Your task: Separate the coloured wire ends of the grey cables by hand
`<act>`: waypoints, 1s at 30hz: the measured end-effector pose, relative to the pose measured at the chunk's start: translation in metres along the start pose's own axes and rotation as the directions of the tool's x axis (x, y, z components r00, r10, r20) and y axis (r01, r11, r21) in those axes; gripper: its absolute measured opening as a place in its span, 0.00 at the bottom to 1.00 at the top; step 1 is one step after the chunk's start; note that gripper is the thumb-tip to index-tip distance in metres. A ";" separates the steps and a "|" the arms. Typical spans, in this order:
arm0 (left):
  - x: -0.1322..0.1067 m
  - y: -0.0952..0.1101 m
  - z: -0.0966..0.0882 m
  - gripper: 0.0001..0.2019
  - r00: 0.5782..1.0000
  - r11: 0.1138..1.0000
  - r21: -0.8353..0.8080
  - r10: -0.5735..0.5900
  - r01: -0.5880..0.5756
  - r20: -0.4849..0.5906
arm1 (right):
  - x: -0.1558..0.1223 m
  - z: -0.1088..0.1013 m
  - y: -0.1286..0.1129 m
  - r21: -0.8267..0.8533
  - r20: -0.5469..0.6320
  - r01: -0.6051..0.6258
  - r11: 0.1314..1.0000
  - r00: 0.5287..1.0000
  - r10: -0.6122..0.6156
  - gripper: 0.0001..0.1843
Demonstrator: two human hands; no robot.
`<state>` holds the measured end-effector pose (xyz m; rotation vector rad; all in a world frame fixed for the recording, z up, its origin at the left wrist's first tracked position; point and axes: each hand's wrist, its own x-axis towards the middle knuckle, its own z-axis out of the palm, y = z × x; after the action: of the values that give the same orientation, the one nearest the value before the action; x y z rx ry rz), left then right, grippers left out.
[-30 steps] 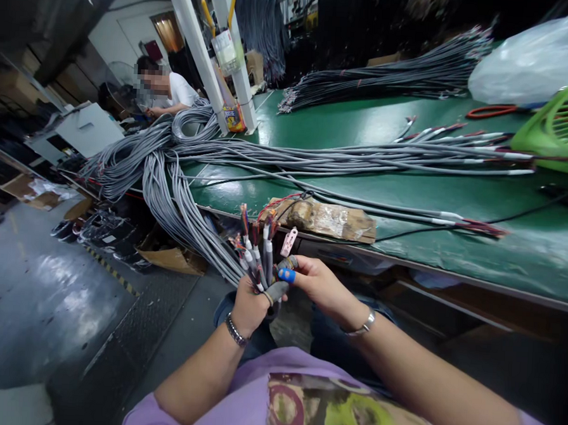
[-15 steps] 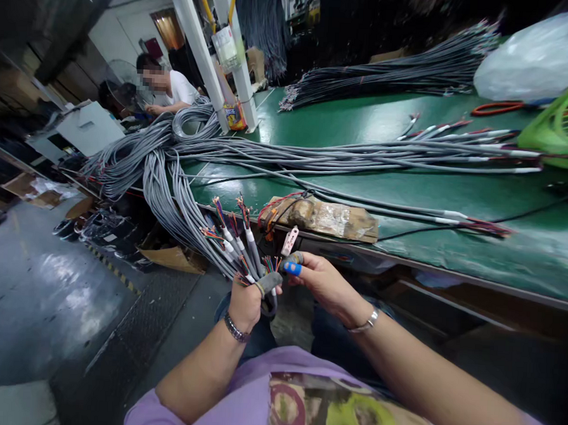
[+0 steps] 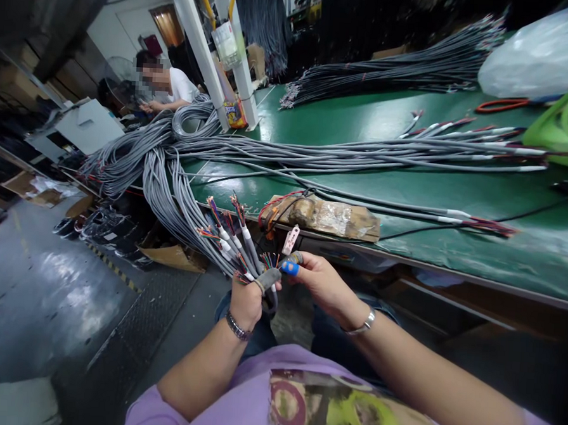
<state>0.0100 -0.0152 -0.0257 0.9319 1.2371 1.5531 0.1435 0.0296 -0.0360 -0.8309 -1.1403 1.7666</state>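
Left grip (image 3: 247, 301) clenched grey cables (image 3: 215, 250); right grip (image 3: 321, 281) pinched coloured wires (image 3: 269, 260) below a blurred, unreadable tag (image 3: 291, 239), centre frame.

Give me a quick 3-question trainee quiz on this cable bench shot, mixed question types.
1. True or false: the left hand grips a bundle of grey cables with stripped, coloured ends.
2. The blue fingertip cover is on: A) the right hand; B) the left hand; C) a co-worker's hand.
3. What colour is the bench top?
Key: 1 true; 2 A; 3 green.
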 end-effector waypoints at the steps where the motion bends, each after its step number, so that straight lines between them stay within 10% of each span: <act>1: 0.000 0.000 0.000 0.09 1.000 1.000 0.001 0.005 -0.005 -0.008 | 0.000 -0.001 0.000 -0.001 -0.007 0.005 1.000 1.000 -0.005 0.17; 14: 0.005 0.012 0.001 0.09 0.996 0.995 -0.052 -0.090 0.090 0.002 | 0.020 -0.017 -0.009 0.414 -0.021 -0.195 0.889 0.974 0.224 0.19; 30: 0.013 0.009 0.019 0.12 0.998 0.999 -0.003 -0.052 0.052 0.019 | 0.032 -0.003 -0.008 0.473 -0.085 -0.049 0.880 0.991 0.101 0.19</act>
<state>0.0222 0.0016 -0.0126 0.9036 1.2362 1.5024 0.1351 0.0616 -0.0321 -0.6660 -0.5697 1.9273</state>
